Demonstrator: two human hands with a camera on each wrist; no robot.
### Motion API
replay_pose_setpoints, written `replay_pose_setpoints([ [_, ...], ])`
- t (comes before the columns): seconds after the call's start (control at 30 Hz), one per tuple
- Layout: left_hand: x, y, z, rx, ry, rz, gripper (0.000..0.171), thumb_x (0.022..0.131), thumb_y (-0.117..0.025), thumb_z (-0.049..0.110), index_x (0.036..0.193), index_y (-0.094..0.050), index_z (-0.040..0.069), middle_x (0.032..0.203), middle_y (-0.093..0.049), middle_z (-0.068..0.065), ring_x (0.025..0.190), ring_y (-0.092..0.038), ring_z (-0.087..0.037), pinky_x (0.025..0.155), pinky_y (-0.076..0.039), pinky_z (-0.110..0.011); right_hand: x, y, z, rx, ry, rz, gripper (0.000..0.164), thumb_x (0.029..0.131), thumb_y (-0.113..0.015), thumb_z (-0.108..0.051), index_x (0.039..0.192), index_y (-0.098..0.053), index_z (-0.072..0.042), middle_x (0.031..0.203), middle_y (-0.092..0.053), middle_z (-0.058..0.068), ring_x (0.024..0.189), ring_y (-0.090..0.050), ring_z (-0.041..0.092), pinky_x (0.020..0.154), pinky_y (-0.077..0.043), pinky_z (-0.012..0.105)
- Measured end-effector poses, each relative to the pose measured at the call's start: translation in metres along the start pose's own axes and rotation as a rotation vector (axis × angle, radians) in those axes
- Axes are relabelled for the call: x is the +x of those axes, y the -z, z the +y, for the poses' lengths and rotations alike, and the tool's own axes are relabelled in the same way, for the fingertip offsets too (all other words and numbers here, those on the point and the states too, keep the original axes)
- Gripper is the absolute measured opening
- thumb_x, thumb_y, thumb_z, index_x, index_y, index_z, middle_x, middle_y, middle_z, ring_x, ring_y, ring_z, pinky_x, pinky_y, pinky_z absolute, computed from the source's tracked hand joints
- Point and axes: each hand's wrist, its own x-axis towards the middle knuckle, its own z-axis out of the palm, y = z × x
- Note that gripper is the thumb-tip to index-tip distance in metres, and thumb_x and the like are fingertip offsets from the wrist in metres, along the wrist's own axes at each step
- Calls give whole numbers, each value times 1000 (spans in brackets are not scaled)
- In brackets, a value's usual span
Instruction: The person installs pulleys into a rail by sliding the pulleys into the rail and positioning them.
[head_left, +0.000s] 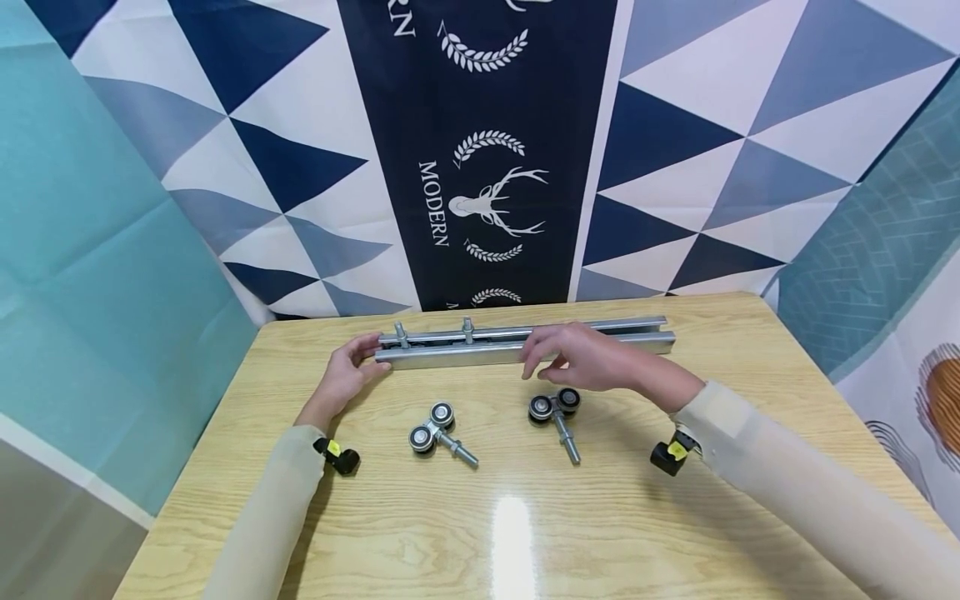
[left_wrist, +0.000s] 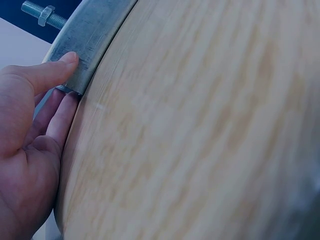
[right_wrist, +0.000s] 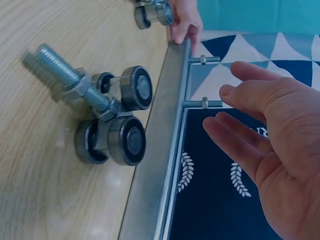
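A long grey metal track rail lies along the back of the table, its slot facing up. Two threaded bolts with nuts stick up from the slot on its left half. My left hand grips the rail's left end, the thumb on its front face and the fingers around the end. Above the rail's middle hovers my right hand, fingers loosely bent with nothing between them. In front of the rail lie two roller trolleys, the left one and the right one, each with a threaded bolt.
The light wood table ends just behind the rail. A patterned cloth hangs at its back, and teal cloth hangs at the left. Each wrist wears a small black camera, such as the left one.
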Motion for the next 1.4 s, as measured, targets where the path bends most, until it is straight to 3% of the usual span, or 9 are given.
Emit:
replay_pose_setpoints([
  [0.37, 2, -1, -2, -8, -12, 5, 64, 89, -75, 8, 147, -48, 8, 147, -52, -16, 134, -49, -30, 120, -38, -46, -17, -5, 1, -66, 151, -26, 25, 87, -69, 7, 96, -79, -14, 122, -68, 7, 106, -67, 19, 80, -63, 20],
  [0.6, 2, -1, -4, -22, -34, 7, 63, 88, -75, 6, 146, -48, 6, 145, -53, -18, 133, -50, -31, 120, -38, -46, -23, -17, 1, -111, 227, -54, 31, 84, -71, 9, 92, -79, -20, 111, -71, 4, 90, -64, 10, 67, -63, 27],
  [0.93, 1, -1, -3, -16, -21, 8, 63, 88, -75, 7, 146, -49, 8, 146, -53, -17, 135, -49, -30, 121, -37, -46, -32, -37, 3, -144, 223, -159, 31, 85, -67, 11, 88, -80, -17, 106, -71, 3, 96, -58, 10, 70, -59, 29],
  [1.2, 0, -2, -1, -10, -10, 7, 64, 89, -75, 9, 146, -48, 9, 147, -52, -16, 135, -49, -30, 121, -37, -47, -37, -43, -1, -237, 242, -189, 37, 82, -69, 11, 86, -81, -23, 97, -68, -10, 92, -54, 7, 78, -58, 25],
  [1.4, 0, -1, -1, -15, -16, 6, 64, 88, -76, 9, 146, -49, 8, 146, -53, -17, 134, -49, -31, 121, -37, -47, -39, -46, -4, -270, 198, -259, 43, 81, -65, 14, 90, -82, -25, 108, -75, -9, 104, -58, 10, 93, -59, 33],
])
